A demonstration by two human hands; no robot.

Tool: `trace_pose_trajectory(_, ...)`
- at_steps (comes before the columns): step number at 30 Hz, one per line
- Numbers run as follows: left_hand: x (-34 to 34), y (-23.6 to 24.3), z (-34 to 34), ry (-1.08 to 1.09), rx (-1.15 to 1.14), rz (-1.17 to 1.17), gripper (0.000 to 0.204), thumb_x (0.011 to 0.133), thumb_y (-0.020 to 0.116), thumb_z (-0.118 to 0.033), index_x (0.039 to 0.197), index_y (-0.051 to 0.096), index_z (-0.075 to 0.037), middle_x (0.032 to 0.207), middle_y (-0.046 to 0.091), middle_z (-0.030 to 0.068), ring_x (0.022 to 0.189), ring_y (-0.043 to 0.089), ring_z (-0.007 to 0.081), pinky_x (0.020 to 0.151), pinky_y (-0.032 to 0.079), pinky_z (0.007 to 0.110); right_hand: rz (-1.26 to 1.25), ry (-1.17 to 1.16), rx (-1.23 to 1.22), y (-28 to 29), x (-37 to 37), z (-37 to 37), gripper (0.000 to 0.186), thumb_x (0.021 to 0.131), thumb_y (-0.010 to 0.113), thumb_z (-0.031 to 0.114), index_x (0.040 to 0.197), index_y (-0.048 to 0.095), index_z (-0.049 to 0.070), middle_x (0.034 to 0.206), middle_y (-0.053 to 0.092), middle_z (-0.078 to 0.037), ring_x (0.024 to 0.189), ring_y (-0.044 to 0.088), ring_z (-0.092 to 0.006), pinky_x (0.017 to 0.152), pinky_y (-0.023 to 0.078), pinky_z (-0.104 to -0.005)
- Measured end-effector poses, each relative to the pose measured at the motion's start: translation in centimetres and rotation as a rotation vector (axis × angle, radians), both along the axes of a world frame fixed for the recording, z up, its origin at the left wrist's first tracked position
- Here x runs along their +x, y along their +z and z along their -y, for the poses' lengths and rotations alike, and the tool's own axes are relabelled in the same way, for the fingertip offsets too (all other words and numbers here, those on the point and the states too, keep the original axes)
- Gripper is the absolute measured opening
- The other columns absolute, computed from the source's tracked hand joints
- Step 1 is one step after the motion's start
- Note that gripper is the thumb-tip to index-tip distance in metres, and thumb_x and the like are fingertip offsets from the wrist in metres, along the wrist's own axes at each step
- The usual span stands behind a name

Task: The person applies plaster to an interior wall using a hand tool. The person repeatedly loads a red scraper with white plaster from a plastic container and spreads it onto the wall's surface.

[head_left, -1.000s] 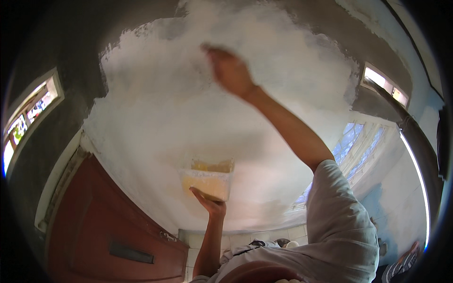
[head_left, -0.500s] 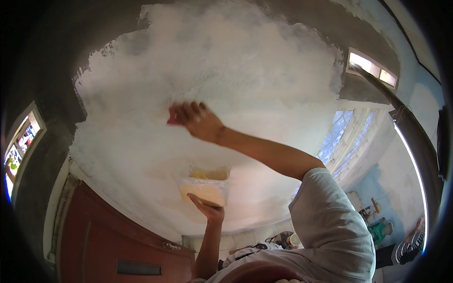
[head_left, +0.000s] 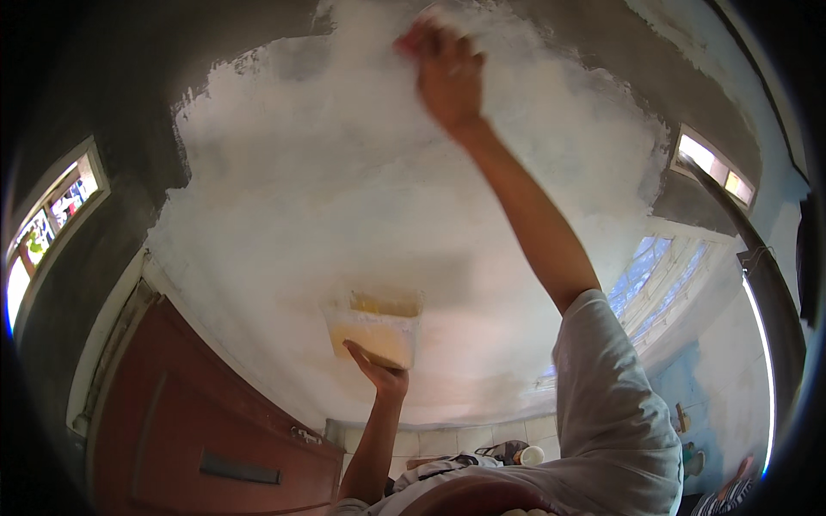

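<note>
My right hand (head_left: 452,82) is raised high against the wall, its fingers closed round a small red putty spreader (head_left: 413,39), which is blurred by motion. White coating with a ragged edge covers much of the grey wall (head_left: 318,181) here. Lower down, my left hand (head_left: 379,370) supports a rectangular, see-through plastic tub (head_left: 372,337) from underneath, thumb against its side. Pale, creamy paste shows through the tub, and yellowish smears mark its upper part. The tub stays well below my right hand.
A red-brown door (head_left: 163,404) stands at the lower left, below a small window (head_left: 56,202). To the right are a larger window (head_left: 645,271) and a dark pole (head_left: 774,292). A white cup (head_left: 531,456) sits low behind me; part of another person (head_left: 731,494) shows lower right.
My right hand has swept upward and to the right with the red spreader, its arm straightening. My left hand still holds the tub in nearly the same place. The view has shifted slightly.
</note>
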State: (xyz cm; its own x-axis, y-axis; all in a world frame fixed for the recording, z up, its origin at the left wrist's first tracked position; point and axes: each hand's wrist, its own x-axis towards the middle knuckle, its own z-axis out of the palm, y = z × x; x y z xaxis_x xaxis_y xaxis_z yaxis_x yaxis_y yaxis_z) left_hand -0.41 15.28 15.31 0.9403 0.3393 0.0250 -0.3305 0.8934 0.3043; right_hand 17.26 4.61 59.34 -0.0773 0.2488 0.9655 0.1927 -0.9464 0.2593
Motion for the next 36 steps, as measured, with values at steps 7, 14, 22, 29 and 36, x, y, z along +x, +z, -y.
trace_pose_trajectory(7, -0.5, 0.7, -1.5, 0.074, 0.027, 0.018, 0.088, 0.097, 0.049, -0.075, 0.16, 0.029, -0.018, 0.153, 0.042, 0.0037, 0.141, 0.041, 0.0247, 0.117, 0.037, 0.041, -0.141, 0.277, -0.673, -20.2, -2.8, -7.8, 0.044, 0.096, 0.064, 0.023, 0.134, 0.062, 0.0, 0.123, 0.065, -0.019, 0.103, 0.064, -0.032, 0.077, 0.056, -0.0473)
trace_pose_trajectory(14, -1.7, 0.8, -3.8, 0.158, 0.035, 0.021, 0.088, 0.098, 0.047, -0.074, 0.162, 0.026, -0.018, 0.16, 0.037, 0.0039, 0.145, 0.038, 0.0253, 0.12, 0.034, 0.043, 0.245, 0.286, -0.209, 4.2, -1.5, -8.2, 0.04, 0.094, 0.057, 0.01, 0.131, 0.066, 0.023, 0.123, 0.062, -0.01, 0.106, 0.06, -0.0373, 0.086, 0.05, -0.0605)
trace_pose_trajectory(22, -1.0, 1.8, -3.8, 0.211, -0.014, 0.022, 0.088, 0.098, 0.047, -0.075, 0.161, 0.028, -0.018, 0.157, 0.041, 0.0033, 0.143, 0.041, 0.0239, 0.117, 0.038, 0.04, 0.086, 0.055, -0.58, -9.5, 0.9, -15.5, 0.051, 0.09, 0.063, 0.014, 0.134, 0.057, -0.012, 0.121, 0.061, -0.024, 0.106, 0.06, -0.0385, 0.083, 0.056, -0.054)
trace_pose_trajectory(29, -4.2, -1.1, -5.9, 0.203, -0.01, -0.017, 0.087, 0.098, 0.045, -0.076, 0.16, 0.031, -0.016, 0.156, 0.043, 0.0058, 0.141, 0.044, 0.0273, 0.115, 0.042, 0.043, -0.781, 0.935, -0.4, -19.7, -7.2, -10.0, 0.02, 0.103, 0.055, 0.011, 0.115, 0.067, -0.001, 0.099, 0.072, -0.015, 0.088, 0.071, -0.0257, 0.077, 0.057, -0.0371)
trace_pose_trajectory(36, -6.3, -6.4, -6.2, 0.205, 0.148, -0.023, 0.084, 0.103, 0.024, -0.075, 0.162, 0.029, -0.016, 0.16, 0.042, 0.0066, 0.143, 0.046, 0.0279, 0.119, 0.04, 0.046, -1.531, 1.294, 0.504, -27.6, -12.9, -1.3, 0.018, 0.105, 0.064, 0.019, 0.112, 0.068, 0.002, 0.073, 0.059, 0.005, 0.062, 0.043, -0.0032, 0.057, 0.039, -0.0247)
